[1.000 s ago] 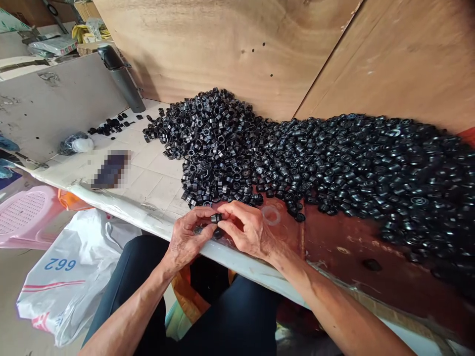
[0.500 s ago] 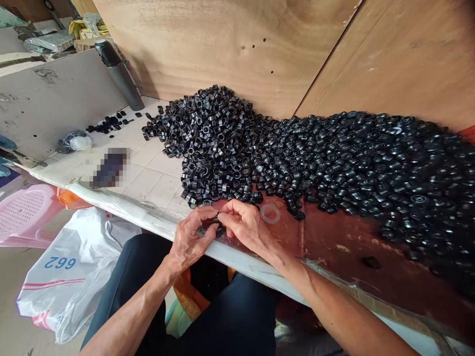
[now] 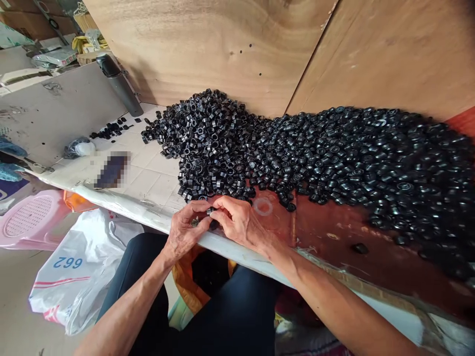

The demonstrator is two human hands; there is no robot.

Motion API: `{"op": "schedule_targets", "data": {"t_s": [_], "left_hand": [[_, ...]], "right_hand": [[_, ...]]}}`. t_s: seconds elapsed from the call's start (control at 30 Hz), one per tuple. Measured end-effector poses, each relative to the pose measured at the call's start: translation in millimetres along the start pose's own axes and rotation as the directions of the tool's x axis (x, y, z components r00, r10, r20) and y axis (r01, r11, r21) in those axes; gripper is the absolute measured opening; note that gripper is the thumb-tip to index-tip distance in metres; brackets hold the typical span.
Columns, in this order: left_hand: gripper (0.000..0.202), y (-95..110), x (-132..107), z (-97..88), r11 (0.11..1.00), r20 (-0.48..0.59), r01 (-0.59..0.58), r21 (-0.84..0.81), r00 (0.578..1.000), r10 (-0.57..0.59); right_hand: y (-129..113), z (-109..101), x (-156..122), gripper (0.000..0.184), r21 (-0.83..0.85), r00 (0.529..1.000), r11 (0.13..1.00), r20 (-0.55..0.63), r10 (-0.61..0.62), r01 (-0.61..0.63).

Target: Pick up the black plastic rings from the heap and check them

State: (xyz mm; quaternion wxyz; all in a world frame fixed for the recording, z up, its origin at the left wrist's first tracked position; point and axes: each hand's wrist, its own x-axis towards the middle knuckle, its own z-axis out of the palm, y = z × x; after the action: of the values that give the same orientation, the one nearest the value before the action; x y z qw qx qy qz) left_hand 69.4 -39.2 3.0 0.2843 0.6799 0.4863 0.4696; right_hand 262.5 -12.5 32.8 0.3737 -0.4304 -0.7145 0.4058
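My left hand [image 3: 185, 231] and my right hand [image 3: 239, 222] meet at the near edge of the table [image 3: 326, 237], fingertips pinched together on a small black plastic part [image 3: 210, 211]. More small black pieces sit tucked in my left palm. Just beyond my fingers lies a pile of black ring-shaped parts [image 3: 208, 143]. It runs into a larger heap of black cap-shaped parts [image 3: 371, 158] spread to the right along the plywood boards.
Plywood boards [image 3: 230, 44] stand behind the heaps. A dark bottle [image 3: 118, 84] leans at the back left, near a few loose black parts [image 3: 109, 129] and a small bag [image 3: 77, 147]. Below the table lie a white sack [image 3: 77, 267] and a pink basket [image 3: 25, 222].
Both hands have stayed at the table edge, with the fingers drawn closer over the small black part, which now shows less. The view has shifted slightly.
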Motion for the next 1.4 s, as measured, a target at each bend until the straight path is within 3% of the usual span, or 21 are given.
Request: {"op": "schedule_targets", "data": {"t_s": [0.07,0.13,0.2,0.27,0.33,0.4,0.5,0.57,0.67,0.77,0.9,0.97,1.03,1.07,1.13,1.17,1.27,1.4], "left_hand": [[0.021,-1.5,-0.6,0.6,0.994,-0.006,-0.088,0.057,0.996,0.088],[0.024,-3.4,-2.1,3.0,0.961,-0.011,-0.226,0.16,0.973,0.23],[0.027,-4.1,-3.3,5.4,0.91,0.007,-0.338,0.239,0.938,0.347],[0.028,-2.6,-3.0,6.2,0.893,0.026,-0.37,0.256,0.926,0.376],[0.027,0.9,-0.7,5.0,0.917,0.055,-0.321,0.236,0.947,0.317],[0.026,4.8,3.0,2.8,0.941,0.125,-0.261,0.216,0.963,0.238],[0.023,8.6,7.4,-0.2,0.945,0.266,-0.251,0.208,0.944,0.193],[0.021,10.1,7.1,-1.9,0.949,0.322,-0.239,0.204,0.932,0.166],[0.017,13.6,-1.0,-6.9,0.964,0.379,-0.208,0.166,0.916,0.132],[0.016,20.4,-17.3,-17.7,0.968,0.424,-0.238,0.074,0.887,0.186],[0.009,29.8,-33.1,-33.4,0.979,0.418,-0.202,-0.022,0.888,0.193],[0.013,31.0,-30.5,-34.1,0.995,0.369,-0.099,0.02,0.925,0.085],[0.017,28.3,-19.7,-27.3,0.992,0.23,0.022,0.128,0.972,-0.051],[0.014,25.5,-11.9,-21.6,0.981,0.14,0.067,0.18,0.986,-0.093],[0.005,17.9,5.3,-7.9,0.969,0.075,0.073,0.238,0.993,-0.094],[0.014,13.6,13.6,-1.0,0.963,0.074,0.044,0.266,0.995,-0.066],[0.024,2.1,30.7,14.4,0.934,0.093,-0.034,0.355,0.996,0.001],[0.014,-3.9,32.0,20.3,0.908,0.008,0.008,0.418,1.0,-0.012]], "right_hand": [[0.1,1.7,-0.3,0.007,-0.017,1.0,1.0,-0.011,0.018,-0.018],[0.6,3.1,1.2,0.009,0.121,0.979,0.972,0.045,0.199,-0.203],[1.3,3.2,3.6,0.013,0.301,0.912,0.861,0.16,0.377,-0.409],[1.4,0.9,5.5,0.015,0.405,0.861,0.76,0.244,0.446,-0.509],[0.8,-3.6,6.4,0.017,0.386,0.857,0.765,0.244,0.454,-0.515],[-0.2,-9.6,6.7,0.024,0.26,0.867,0.83,0.226,0.444,-0.493],[-0.1,-17.1,6.6,0.033,0.034,0.861,0.881,0.232,0.452,-0.472],[2.0,-19.2,5.7,0.028,-0.03,0.862,0.899,0.272,0.427,-0.436],[5.2,-19.2,3.1,0.016,-0.011,0.865,0.93,0.364,0.345,-0.366],[3.9,-19.3,0.2,0.009,0.028,0.846,0.949,0.462,0.266,-0.314],[-1.6,-21.3,-0.5,0.011,0.053,0.761,0.95,0.613,0.212,-0.307],[-1.0,-21.5,1.5,0.012,0.015,0.821,0.958,0.519,0.238,-0.287],[2.7,-20.8,4.5,0.014,-0.066,0.928,0.968,0.276,0.252,-0.243],[5.1,-20.5,6.0,0.013,-0.121,0.957,0.966,0.15,0.247,-0.23],[9.8,-20.9,8.6,0.008,-0.238,0.974,0.945,-0.014,0.228,-0.225],[11.6,-22.4,9.6,0.006,-0.294,0.974,0.929,-0.055,0.22,-0.226],[15.4,-34.1,11.8,0.007,-0.391,0.972,0.89,-0.112,0.208,-0.235],[18.6,-57.1,14.3,0.011,-0.438,0.971,0.868,-0.139,0.193,-0.235]]}}
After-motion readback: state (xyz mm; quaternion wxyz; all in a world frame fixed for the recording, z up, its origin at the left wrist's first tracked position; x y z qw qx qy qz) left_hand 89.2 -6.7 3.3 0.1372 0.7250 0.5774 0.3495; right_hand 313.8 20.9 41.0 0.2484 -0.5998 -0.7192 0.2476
